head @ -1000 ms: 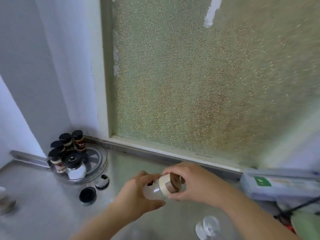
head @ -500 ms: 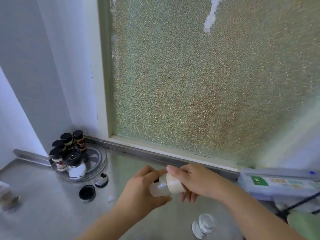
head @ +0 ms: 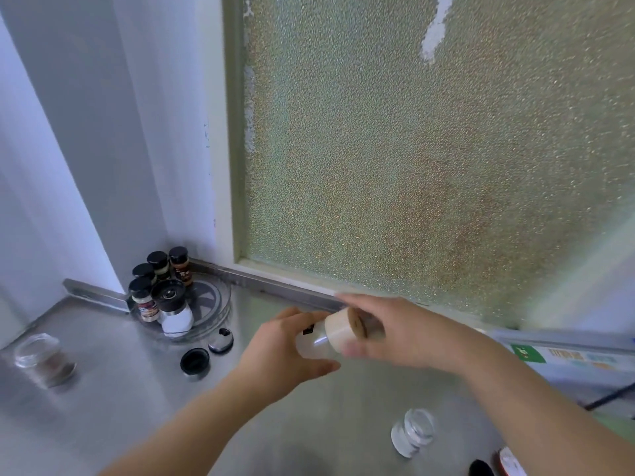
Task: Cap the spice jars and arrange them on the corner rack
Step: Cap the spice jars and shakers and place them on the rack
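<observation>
My left hand [head: 278,359] grips a white spice jar [head: 314,343], held tilted above the steel counter. My right hand [head: 405,331] holds the jar's pale wooden cap [head: 343,328] between thumb and fingers; its fingers are blurred. In the corner at the left stands the round clear rack [head: 216,304]. Several black-capped spice jars [head: 159,266] and a white grinder [head: 175,314] stand on it. In front of the rack a loose black lid [head: 195,360] and a loose silver lid [head: 221,340] lie on the counter. An uncapped glass jar [head: 39,359] with brown spice stands at the far left.
A frosted window [head: 412,166] rises behind the counter. A clear glass stopper [head: 414,434] lies near the front right. A white box with a green label [head: 567,359] sits at the right, and a red-and-white lid [head: 508,462] shows at the bottom edge.
My right hand has shifted round the wooden cap, whose end face shows again. The view has dropped a little, bringing the uncapped glass jar at the left into sight.
</observation>
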Action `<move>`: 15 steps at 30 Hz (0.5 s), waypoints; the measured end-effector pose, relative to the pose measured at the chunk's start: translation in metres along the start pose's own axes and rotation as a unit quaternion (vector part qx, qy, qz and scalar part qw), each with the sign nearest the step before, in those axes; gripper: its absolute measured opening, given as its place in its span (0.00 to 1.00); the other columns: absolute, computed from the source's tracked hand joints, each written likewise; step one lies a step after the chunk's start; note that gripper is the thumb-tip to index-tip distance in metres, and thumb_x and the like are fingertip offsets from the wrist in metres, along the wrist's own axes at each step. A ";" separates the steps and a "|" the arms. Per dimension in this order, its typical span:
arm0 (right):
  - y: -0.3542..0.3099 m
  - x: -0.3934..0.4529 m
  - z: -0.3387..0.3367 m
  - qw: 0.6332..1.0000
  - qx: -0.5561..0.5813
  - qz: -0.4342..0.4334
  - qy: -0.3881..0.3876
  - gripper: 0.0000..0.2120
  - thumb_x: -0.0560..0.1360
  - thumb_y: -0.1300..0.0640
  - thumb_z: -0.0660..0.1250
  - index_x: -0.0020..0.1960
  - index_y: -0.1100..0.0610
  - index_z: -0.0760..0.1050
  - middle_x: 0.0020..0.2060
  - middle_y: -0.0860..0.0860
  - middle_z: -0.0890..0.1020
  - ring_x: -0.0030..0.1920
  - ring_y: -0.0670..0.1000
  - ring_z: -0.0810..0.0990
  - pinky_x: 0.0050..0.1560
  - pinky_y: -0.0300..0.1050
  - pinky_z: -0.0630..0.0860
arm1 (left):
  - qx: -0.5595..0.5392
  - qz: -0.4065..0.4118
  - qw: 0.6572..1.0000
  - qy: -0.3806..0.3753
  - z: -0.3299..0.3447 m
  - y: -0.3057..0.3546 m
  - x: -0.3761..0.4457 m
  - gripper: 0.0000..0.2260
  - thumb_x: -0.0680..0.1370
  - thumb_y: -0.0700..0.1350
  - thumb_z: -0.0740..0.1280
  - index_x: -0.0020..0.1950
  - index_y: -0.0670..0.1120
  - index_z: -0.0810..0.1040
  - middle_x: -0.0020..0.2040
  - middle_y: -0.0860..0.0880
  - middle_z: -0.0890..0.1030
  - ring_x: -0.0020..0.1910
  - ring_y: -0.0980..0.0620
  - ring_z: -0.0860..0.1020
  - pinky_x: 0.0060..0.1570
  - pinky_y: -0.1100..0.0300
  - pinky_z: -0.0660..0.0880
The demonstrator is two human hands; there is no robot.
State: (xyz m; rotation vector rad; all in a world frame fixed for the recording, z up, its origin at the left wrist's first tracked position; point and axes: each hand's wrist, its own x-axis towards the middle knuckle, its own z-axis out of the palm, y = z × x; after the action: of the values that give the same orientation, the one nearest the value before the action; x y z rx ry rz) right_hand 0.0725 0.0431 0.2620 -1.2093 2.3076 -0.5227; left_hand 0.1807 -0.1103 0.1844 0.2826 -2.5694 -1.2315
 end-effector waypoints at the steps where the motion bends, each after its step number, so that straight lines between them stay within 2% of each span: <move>1: 0.001 -0.001 -0.003 0.999 -0.018 -0.027 -0.006 0.27 0.69 0.44 0.71 0.65 0.37 0.66 0.55 0.38 0.75 0.53 0.38 0.76 0.56 0.32 0.71 | -0.002 -0.001 1.000 0.005 -0.002 0.001 0.000 0.27 0.61 0.51 0.77 0.58 0.59 0.75 0.43 0.58 0.74 0.43 0.65 0.72 0.40 0.77 0.66; 2: 0.000 0.000 -0.002 0.998 -0.036 -0.044 0.010 0.26 0.68 0.46 0.72 0.64 0.37 0.67 0.55 0.38 0.75 0.53 0.38 0.76 0.56 0.35 0.72 | -0.003 -0.001 1.000 0.010 -0.003 0.001 -0.001 0.27 0.61 0.51 0.77 0.59 0.59 0.75 0.43 0.59 0.74 0.44 0.66 0.72 0.40 0.78 0.66; 4: -0.006 0.002 0.006 0.996 -0.034 -0.044 0.063 0.14 0.70 0.41 0.67 0.51 0.45 0.73 0.44 0.44 0.81 0.42 0.44 0.81 0.49 0.46 0.78 | 0.004 0.003 1.000 0.016 -0.004 0.004 -0.002 0.27 0.61 0.52 0.77 0.59 0.59 0.74 0.43 0.60 0.73 0.43 0.66 0.73 0.40 0.78 0.66; 6: -0.008 0.003 0.013 0.995 -0.004 -0.012 0.100 0.21 0.71 0.34 0.60 0.42 0.52 0.72 0.33 0.49 0.82 0.30 0.48 0.82 0.41 0.51 0.80 | 0.008 0.001 1.000 0.017 -0.003 0.007 -0.004 0.27 0.62 0.52 0.77 0.59 0.59 0.75 0.44 0.59 0.74 0.41 0.63 0.73 0.39 0.76 0.67; 7: -0.007 0.003 0.013 0.996 -0.002 -0.001 0.090 0.24 0.70 0.31 0.58 0.44 0.52 0.73 0.33 0.47 0.81 0.30 0.48 0.82 0.41 0.50 0.79 | 0.008 -0.002 1.000 0.016 -0.003 0.007 -0.005 0.27 0.62 0.52 0.77 0.59 0.59 0.75 0.44 0.59 0.74 0.41 0.62 0.74 0.39 0.76 0.67; 8: -0.006 0.003 0.010 0.998 -0.010 -0.004 0.070 0.25 0.68 0.30 0.58 0.50 0.49 0.74 0.37 0.45 0.81 0.36 0.46 0.83 0.45 0.48 0.78 | 0.005 -0.006 1.000 0.017 -0.004 0.005 -0.006 0.27 0.62 0.52 0.77 0.58 0.59 0.75 0.44 0.59 0.74 0.41 0.63 0.74 0.39 0.76 0.67; 10: -0.006 0.002 0.001 0.999 -0.028 -0.023 0.002 0.29 0.67 0.35 0.67 0.66 0.37 0.64 0.53 0.36 0.76 0.53 0.39 0.77 0.57 0.38 0.73 | 0.002 -0.014 1.000 0.022 -0.006 0.002 -0.006 0.27 0.61 0.52 0.77 0.58 0.59 0.75 0.43 0.60 0.74 0.41 0.64 0.74 0.40 0.77 0.66; 11: -0.006 0.002 -0.003 0.998 -0.039 -0.040 -0.004 0.32 0.67 0.40 0.70 0.68 0.35 0.60 0.57 0.34 0.72 0.56 0.37 0.74 0.58 0.34 0.69 | 0.001 -0.017 1.000 0.026 -0.007 0.000 -0.006 0.27 0.61 0.52 0.78 0.58 0.59 0.75 0.43 0.60 0.74 0.41 0.64 0.73 0.40 0.78 0.66; 12: -0.007 0.003 -0.003 0.997 -0.053 -0.050 0.010 0.31 0.68 0.43 0.71 0.67 0.35 0.62 0.56 0.35 0.73 0.55 0.37 0.73 0.56 0.32 0.69 | 0.001 -0.020 0.999 0.031 -0.008 -0.001 -0.006 0.27 0.61 0.52 0.78 0.58 0.59 0.75 0.43 0.60 0.74 0.42 0.64 0.74 0.40 0.78 0.66; 13: -0.007 0.006 0.000 0.996 -0.065 -0.057 0.037 0.25 0.69 0.43 0.70 0.63 0.39 0.67 0.53 0.38 0.75 0.51 0.39 0.75 0.51 0.33 0.71 | 0.001 -0.023 0.999 0.037 -0.008 -0.001 -0.005 0.27 0.61 0.52 0.78 0.58 0.59 0.75 0.43 0.60 0.74 0.42 0.63 0.74 0.40 0.77 0.66; 14: -0.011 0.008 0.006 0.993 -0.085 -0.057 0.061 0.18 0.70 0.40 0.68 0.58 0.43 0.71 0.46 0.41 0.78 0.45 0.43 0.76 0.45 0.37 0.72 | 0.000 -0.027 0.999 0.043 -0.007 -0.002 -0.006 0.27 0.61 0.52 0.78 0.57 0.58 0.76 0.43 0.60 0.74 0.42 0.63 0.74 0.40 0.76 0.67; 15: -0.013 0.012 0.012 0.989 -0.111 -0.048 0.083 0.17 0.70 0.37 0.64 0.51 0.48 0.72 0.39 0.44 0.77 0.39 0.45 0.76 0.40 0.41 0.71 | -0.003 -0.033 0.998 0.048 -0.006 -0.003 -0.007 0.27 0.61 0.53 0.78 0.57 0.58 0.76 0.43 0.59 0.74 0.42 0.62 0.74 0.40 0.75 0.68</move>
State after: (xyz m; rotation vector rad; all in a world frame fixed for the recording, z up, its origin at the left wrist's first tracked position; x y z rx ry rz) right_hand 0.0819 0.0244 0.2569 -1.4364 2.5107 -0.4226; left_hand 0.1896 -0.1148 0.1843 0.4179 -2.4916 -1.2177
